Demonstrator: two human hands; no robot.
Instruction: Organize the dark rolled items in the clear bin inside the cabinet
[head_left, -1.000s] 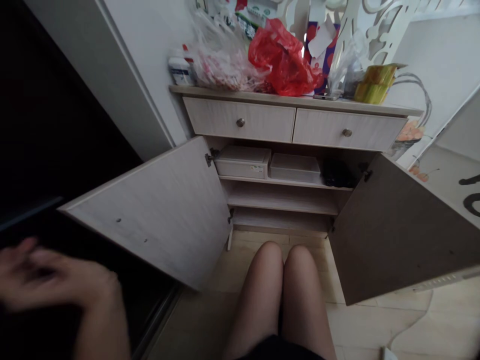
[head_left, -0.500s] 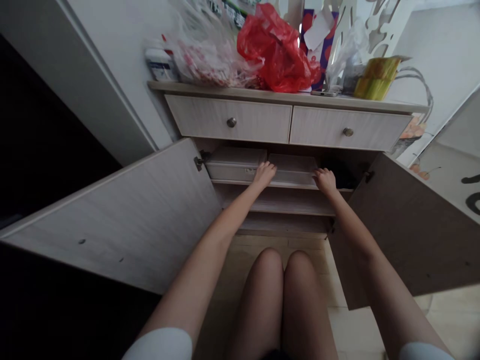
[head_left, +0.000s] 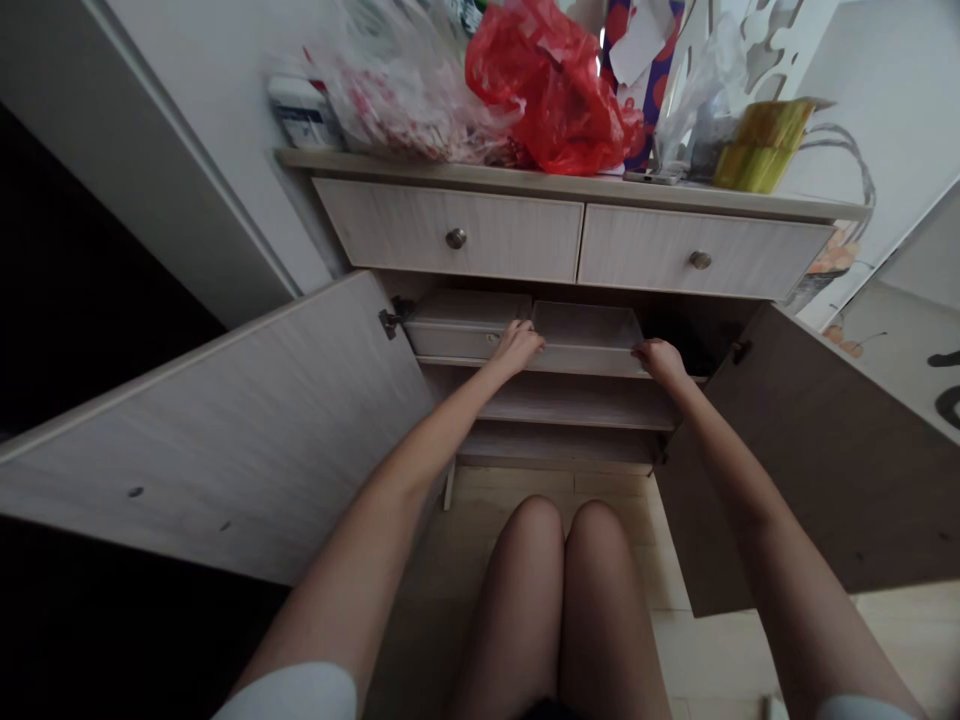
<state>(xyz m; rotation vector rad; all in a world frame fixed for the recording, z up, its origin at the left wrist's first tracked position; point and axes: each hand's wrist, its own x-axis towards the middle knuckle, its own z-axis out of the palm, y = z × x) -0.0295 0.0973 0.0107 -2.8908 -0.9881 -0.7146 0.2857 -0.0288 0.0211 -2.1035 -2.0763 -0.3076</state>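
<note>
Two pale, see-through-lidded storage boxes stand side by side on the upper shelf inside an open cabinet. My left hand [head_left: 519,344] grips the near left corner of the right storage box [head_left: 589,328], its fingers curled over the edge. At that box's near right corner, my right hand [head_left: 660,358] pinches the edge with fingers closed. The left storage box [head_left: 465,325] has a small label on its front and sits just beside my left hand. What lies inside the boxes cannot be made out.
Cabinet doors swing out at the left [head_left: 247,430] and the right [head_left: 810,470]. Above are two drawers with knobs; the cabinet top [head_left: 480,172] carries a red plastic bag [head_left: 555,95], a clear bag [head_left: 420,100], a white bottle [head_left: 304,112] and a yellow item [head_left: 761,145]. Dark things [head_left: 682,335] fill the shelf's right end.
The right box has come slightly forward toward me, with both hands at its front corners. My right hand has shifted a little to the right. The view has moved slightly.
</note>
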